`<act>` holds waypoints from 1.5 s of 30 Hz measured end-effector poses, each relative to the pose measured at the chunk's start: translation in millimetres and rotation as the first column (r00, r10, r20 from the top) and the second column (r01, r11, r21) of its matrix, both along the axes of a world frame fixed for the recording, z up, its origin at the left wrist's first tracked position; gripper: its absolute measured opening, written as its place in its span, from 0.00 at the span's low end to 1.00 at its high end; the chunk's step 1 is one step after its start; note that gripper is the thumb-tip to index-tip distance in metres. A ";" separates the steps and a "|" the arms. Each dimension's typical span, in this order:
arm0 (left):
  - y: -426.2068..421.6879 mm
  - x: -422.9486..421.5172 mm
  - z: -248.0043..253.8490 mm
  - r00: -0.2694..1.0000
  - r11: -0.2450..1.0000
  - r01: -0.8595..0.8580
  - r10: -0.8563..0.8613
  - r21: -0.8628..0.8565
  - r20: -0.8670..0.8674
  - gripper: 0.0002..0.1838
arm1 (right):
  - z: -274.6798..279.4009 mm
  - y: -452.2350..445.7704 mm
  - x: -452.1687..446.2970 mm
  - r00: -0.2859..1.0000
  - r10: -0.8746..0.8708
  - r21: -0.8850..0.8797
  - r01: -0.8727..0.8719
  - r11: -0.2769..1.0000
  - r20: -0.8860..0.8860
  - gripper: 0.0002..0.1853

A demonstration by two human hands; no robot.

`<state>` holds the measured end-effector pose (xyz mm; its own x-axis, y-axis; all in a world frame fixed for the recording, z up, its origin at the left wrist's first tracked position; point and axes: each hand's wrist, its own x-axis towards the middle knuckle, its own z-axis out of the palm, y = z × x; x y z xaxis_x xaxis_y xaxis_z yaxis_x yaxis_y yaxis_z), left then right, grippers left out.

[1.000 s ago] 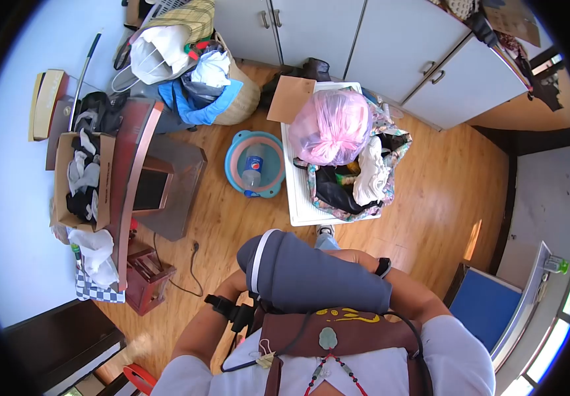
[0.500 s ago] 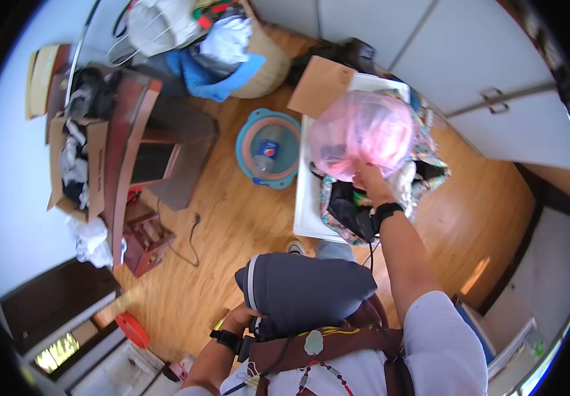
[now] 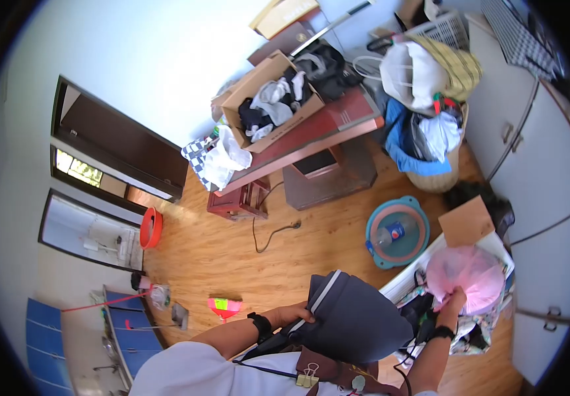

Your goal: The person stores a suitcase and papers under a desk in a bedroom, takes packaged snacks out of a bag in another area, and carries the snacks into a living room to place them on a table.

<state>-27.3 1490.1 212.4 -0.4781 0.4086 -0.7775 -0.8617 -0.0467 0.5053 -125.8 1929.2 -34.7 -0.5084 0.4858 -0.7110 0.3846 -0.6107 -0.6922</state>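
Observation:
My right hand [image 3: 455, 301] is closed on the gathered neck of a pink translucent plastic bag [image 3: 471, 272]. The bag bulges, and its contents cannot be made out. It rests over a white tub [image 3: 397, 285] and a flower-patterned bag [image 3: 460, 344]. In front of my body is a dark grey, rounded, cloth-like thing [image 3: 361, 320] with a pale stripe along one edge. My left hand [image 3: 293, 314] grips that striped edge, thumb and fingers partly showing.
A blue basin [image 3: 423, 228] holding a plastic bottle [image 3: 390, 233] stands left of the tub. Farther off are a red-brown table [image 3: 338, 122] with an open cardboard box [image 3: 232, 99], a wicker basket [image 3: 435, 179], and a cord [image 3: 265, 245] on the floor. A red tub [image 3: 151, 228] sits by the doorway.
The view has swung left, so the tub and pink bag appear farther right. My right hand still grips the pink bag. More of my left hand now shows on the grey thing's edge.

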 end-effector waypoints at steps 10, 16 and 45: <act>-82.2 -65.8 35.4 0.834 0.850 -0.498 0.524 0.174 -0.173 0.32 | 225.2 -45.9 -28.4 0.902 0.236 0.246 -0.152 0.957 -0.361 0.05; -202.0 -138.1 87.8 0.529 0.639 -0.682 0.767 0.356 -0.364 0.31 | 353.6 -172.6 -82.5 0.773 0.528 0.373 -0.401 0.836 -0.351 0.21; -505.3 -307.1 5.6 0.478 0.484 -0.866 0.723 -0.127 -0.499 0.34 | 313.7 -540.2 -405.2 0.425 0.742 0.380 -0.662 0.646 -0.519 0.17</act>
